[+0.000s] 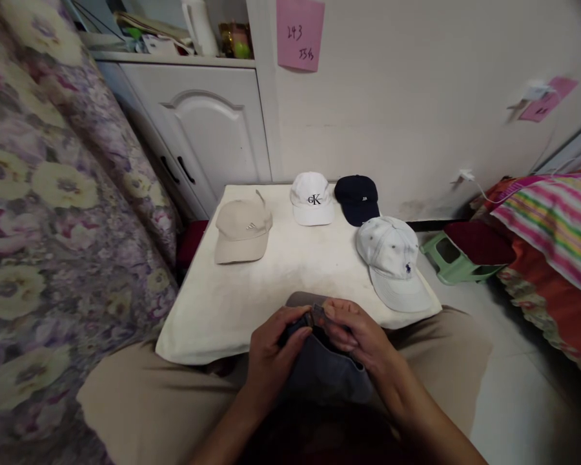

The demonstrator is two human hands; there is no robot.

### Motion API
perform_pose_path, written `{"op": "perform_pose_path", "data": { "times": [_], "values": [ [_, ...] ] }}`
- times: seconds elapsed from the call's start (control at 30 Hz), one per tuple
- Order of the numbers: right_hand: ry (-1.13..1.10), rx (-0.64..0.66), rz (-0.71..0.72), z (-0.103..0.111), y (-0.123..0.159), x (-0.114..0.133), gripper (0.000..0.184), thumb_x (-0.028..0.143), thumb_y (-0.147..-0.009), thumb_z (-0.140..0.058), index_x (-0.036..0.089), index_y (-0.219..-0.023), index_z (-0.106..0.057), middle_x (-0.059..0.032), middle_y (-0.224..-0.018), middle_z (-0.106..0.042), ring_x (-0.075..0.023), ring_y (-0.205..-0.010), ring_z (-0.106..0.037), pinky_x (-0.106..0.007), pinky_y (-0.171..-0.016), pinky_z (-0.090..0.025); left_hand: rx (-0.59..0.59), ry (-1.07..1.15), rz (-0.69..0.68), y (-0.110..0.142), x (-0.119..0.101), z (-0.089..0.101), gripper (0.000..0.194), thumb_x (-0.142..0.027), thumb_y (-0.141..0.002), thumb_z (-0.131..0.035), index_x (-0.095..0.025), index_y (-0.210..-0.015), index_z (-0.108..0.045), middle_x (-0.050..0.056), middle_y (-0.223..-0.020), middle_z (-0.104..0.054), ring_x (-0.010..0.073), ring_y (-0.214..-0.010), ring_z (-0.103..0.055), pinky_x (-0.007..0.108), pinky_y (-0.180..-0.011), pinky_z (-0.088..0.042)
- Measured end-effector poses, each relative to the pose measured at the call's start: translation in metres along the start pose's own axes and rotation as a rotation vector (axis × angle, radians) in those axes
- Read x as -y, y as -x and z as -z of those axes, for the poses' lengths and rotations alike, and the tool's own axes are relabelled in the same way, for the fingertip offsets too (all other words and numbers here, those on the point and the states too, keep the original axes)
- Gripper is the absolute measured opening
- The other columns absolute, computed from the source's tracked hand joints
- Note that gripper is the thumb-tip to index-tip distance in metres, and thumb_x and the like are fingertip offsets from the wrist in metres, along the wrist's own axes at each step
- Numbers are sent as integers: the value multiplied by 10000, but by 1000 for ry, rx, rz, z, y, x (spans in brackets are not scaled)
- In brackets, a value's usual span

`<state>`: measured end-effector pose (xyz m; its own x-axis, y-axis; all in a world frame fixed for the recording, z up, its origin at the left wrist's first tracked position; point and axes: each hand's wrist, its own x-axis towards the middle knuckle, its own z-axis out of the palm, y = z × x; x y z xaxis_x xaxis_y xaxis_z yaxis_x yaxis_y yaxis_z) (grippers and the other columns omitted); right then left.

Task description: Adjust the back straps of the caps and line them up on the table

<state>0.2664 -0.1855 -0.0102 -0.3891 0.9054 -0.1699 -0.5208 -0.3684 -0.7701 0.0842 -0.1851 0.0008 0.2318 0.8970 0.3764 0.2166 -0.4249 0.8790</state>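
Observation:
A dark grey-blue baseball cap (326, 371) rests at my lap by the table's near edge, its brim partly showing beyond my fingers. My left hand (275, 339) is closed on the cap's back strap near the buckle. Thumb and fingers of my right hand (351, 326) pinch the other end of that strap, close to my left fingertips. Whether the strap is threaded through the buckle, I cannot tell. On the table stand a beige cap (242, 232), a white cap (312, 200), a navy cap (357, 199) and a pale denim cap (392, 258).
The caps stand on a small table with a cream cloth (290, 271). A floral curtain (53, 258) hangs at left, beside a white cabinet (203, 123). To the right are a green stool (448, 261) and a bed with a striped cover (556, 213).

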Motion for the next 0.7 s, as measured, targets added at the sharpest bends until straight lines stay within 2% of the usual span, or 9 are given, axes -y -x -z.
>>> {"op": "perform_pose_path", "data": {
  "times": [0.33, 0.7],
  "values": [
    [-10, 31, 2, -3, -3, -6, 284, 406, -819, -711, 145, -742, -630, 111, -398, -376, -24, -325, -140, -186, -314, -93, -18, -9, 16, 2, 2, 0, 194, -200, -861, -662, -213, -1045, -723, 17, -926, -754, 169, -829, -689, 263, -793, -533],
    [-4, 123, -43, 4, -6, -10, 265, 387, -820, -700, 141, -746, -635, 108, -395, -385, -31, -315, -149, -200, -314, -95, 41, 4, 2, 1, 5, 0, 201, -189, -870, -651, -220, -1054, -724, 5, -889, -743, 155, -794, -682, 240, -747, -524]
  ]
}}
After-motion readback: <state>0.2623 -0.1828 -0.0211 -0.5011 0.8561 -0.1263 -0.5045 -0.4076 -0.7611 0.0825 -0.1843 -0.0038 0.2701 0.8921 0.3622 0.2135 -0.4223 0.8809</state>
